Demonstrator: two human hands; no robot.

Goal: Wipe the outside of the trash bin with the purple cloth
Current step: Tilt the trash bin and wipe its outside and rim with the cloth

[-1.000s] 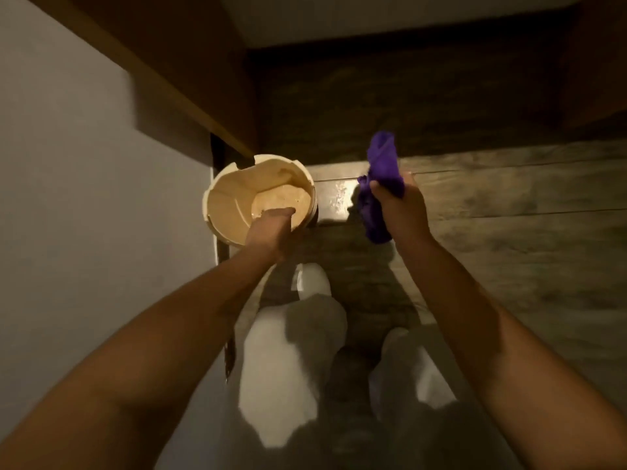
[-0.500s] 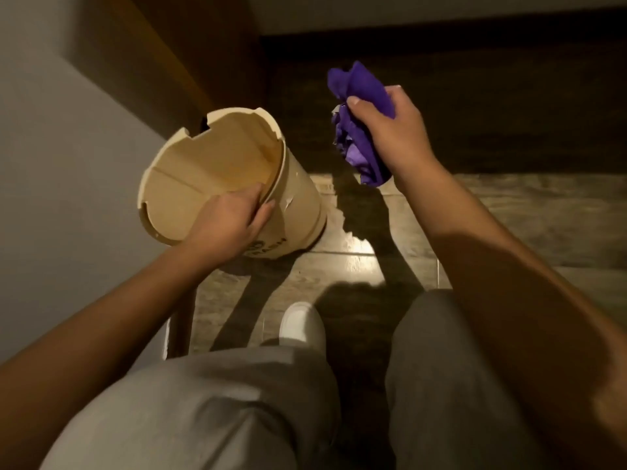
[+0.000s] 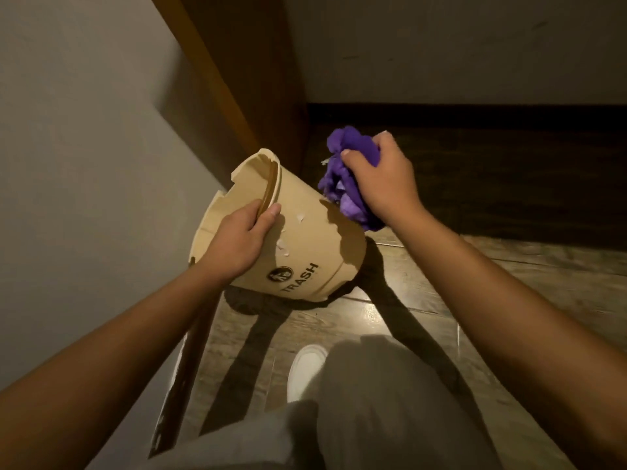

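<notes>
A tan trash bin [image 3: 305,242] printed with "TRASH" is tilted with its open mouth toward the left wall, lifted off the floor. My left hand [image 3: 237,242] grips its rim, thumb on the outside, fingers inside. My right hand [image 3: 383,178] holds a bunched purple cloth [image 3: 346,178] pressed against the bin's upper outer side, near its base. Small pale scuffs or peeling spots mark the bin's side.
A grey wall [image 3: 84,164] runs along the left, with a wooden panel [image 3: 244,79] in the corner behind the bin. The floor [image 3: 509,283] is wood plank, dark at the back. My grey-trousered legs and a white shoe [image 3: 305,371] are below.
The bin has been lifted and tipped further onto its side, so its label faces me. My right hand has brought the cloth down from mid-air onto the bin's outer side.
</notes>
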